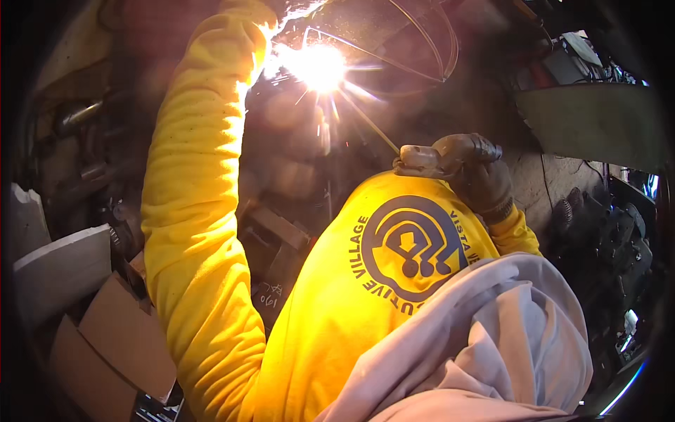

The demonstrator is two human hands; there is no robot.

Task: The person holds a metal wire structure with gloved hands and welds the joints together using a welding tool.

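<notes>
My right hand [478, 169] wears a dark glove and is closed in front of the chest. A thin filler rod [376, 126] runs from its fingers up and left toward a blinding white welding glare [320, 68] that throws sparks. My left arm in a yellow sleeve [200, 162] reaches up to the top edge, left of the glare. The left hand is mostly cut off by that edge and lost in brightness, so its fingers and anything in them are hidden. The glare hides the work surface beneath it.
A thin wire loop [450, 53] curves right of the glare. Brown flat pieces [130, 337] and a pale curved panel [67, 271] stand at lower left. A grey-green panel [598, 126] is at right, above dark clutter. A pale cloth [485, 337] hangs over my chest.
</notes>
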